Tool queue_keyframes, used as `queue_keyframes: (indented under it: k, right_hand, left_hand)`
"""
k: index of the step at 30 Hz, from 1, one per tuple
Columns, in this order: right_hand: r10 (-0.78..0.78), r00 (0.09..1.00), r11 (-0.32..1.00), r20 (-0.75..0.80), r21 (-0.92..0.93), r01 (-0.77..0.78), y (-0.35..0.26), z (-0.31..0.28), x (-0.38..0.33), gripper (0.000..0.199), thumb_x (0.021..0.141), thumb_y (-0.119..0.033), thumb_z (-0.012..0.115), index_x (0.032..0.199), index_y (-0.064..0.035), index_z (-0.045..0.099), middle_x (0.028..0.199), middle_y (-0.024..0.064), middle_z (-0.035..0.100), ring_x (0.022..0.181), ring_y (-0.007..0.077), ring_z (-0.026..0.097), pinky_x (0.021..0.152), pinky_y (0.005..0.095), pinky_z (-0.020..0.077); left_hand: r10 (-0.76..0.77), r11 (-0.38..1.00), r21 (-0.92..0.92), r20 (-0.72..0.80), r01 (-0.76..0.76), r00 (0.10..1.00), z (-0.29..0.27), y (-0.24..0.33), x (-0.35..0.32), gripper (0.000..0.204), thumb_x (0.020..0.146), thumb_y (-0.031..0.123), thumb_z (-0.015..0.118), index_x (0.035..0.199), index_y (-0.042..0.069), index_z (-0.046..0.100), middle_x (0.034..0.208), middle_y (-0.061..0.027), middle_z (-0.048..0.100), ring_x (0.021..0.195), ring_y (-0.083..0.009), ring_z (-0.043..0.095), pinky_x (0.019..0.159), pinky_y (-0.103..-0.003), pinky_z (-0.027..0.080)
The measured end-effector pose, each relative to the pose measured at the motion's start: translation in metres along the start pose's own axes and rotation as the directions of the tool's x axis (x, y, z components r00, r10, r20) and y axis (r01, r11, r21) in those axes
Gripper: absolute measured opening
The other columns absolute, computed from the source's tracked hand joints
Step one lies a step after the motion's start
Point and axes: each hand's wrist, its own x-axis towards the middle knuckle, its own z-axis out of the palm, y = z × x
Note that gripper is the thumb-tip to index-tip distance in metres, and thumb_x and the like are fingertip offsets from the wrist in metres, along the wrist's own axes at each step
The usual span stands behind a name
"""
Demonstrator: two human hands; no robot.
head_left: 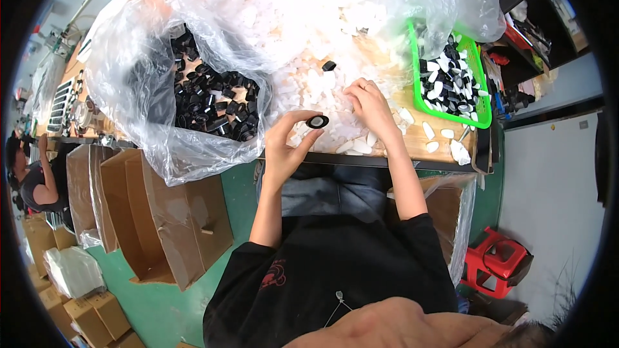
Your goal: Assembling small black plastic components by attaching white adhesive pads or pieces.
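Between the thumb and fingers of my left hand (287, 140) is a small black round part (317, 122) with a pale centre, held just above the table's near edge. My right hand (373, 108) reaches into the pile of small white plastic pieces (309, 84), its fingertips drawn together. Whatever they pinch, if anything, is too small or hidden to make out. A lone black part (329, 66) lies on the white pile, beyond my two hands.
A clear plastic bag (148, 103) with many black parts (219, 100) sits at left. On the right stands a green basket (487, 116) of mixed black and white parts. Cardboard boxes (184, 219) and a red stool (493, 261) are below; a person (42, 180) sits far left.
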Motion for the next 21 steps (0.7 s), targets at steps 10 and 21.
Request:
queue_keyframes:
  k: [10,21]
  right_hand:
    - [0.076,0.995,0.869,-0.069,0.493,-0.032,-0.063,-0.025,-0.007,0.007,0.087,-0.002,0.063,0.094,-0.0037,0.066,0.102,0.0098,0.064,0.089,0.0226,0.063,0.078,0.0303,0.0496]
    - [-0.454,0.89,0.867,-0.043,0.211,0.452,-0.095,-0.072,0.003,0.021,0.073,0.007,0.072,0.092,-0.0007,0.07,0.113,0.0107,0.064,0.086,0.0218,0.067,0.072,0.0308,0.0559]
  left_hand:
    - [0.114,0.992,0.056,-0.051,-0.111,0.992,-0.003,0.007,0.003,0.031,0.075,-0.003,0.076,0.105,-0.002,0.068,0.103,-0.0137,0.071,0.096,-0.0245,0.067,0.087,-0.032,0.05]
    - [0.257,0.959,0.117,0.038,-0.26,0.966,-0.005,0.03,0.021,0.034,0.073,0.001,0.079,0.105,0.0,0.068,0.094,-0.0123,0.068,0.086,-0.0276,0.065,0.075,-0.034,0.052]
